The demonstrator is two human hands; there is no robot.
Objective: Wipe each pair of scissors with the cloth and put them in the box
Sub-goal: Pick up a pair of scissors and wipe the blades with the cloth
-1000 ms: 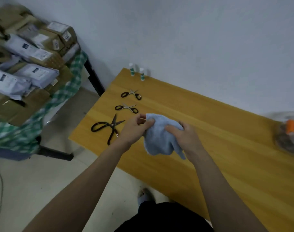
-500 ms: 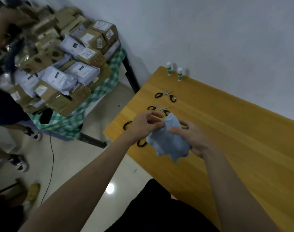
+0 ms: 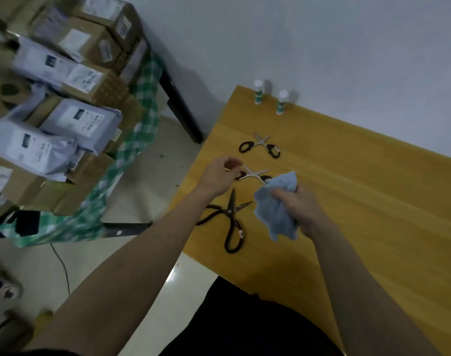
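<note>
The left hand (image 3: 220, 176) has let go of the cloth (image 3: 277, 206) since a moment ago and has gone out to the left, toward the scissors. Now only the right hand (image 3: 300, 209) holds the cloth.

Nearest, in the middle of the frame, the right hand is curled round the blue cloth and bunches it up. The cloth hangs down in soft folds. It looks fluffy and light, and it will bend any way you squeeze it.

Just left of the cloth lie the big scissors (image 3: 229, 217) on the yellow wooden table (image 3: 373, 201). They are black, with long loop handles and short pointed blades that stand a little apart. They look hard and the heaviest of the three. I think the loops are the safe place to hold them, away from the sharp tips.

A bit farther up, the left hand has its fingers curled with the tips close together, right at the middle scissors (image 3: 254, 174). I cannot tell if it pinches them yet. These scissors are small, with shiny silver blades and dark handles. They look thin, light and slippery.

Farther up still lie the far scissors (image 3: 260, 147), small and spread wide open.

At the far table edge, by the white wall, stand two little white and green tubes (image 3: 257, 92).

In the upper left of the frame sit piled brown boxes (image 3: 98, 42) and grey bags. I see no box for the scissors here.
</note>
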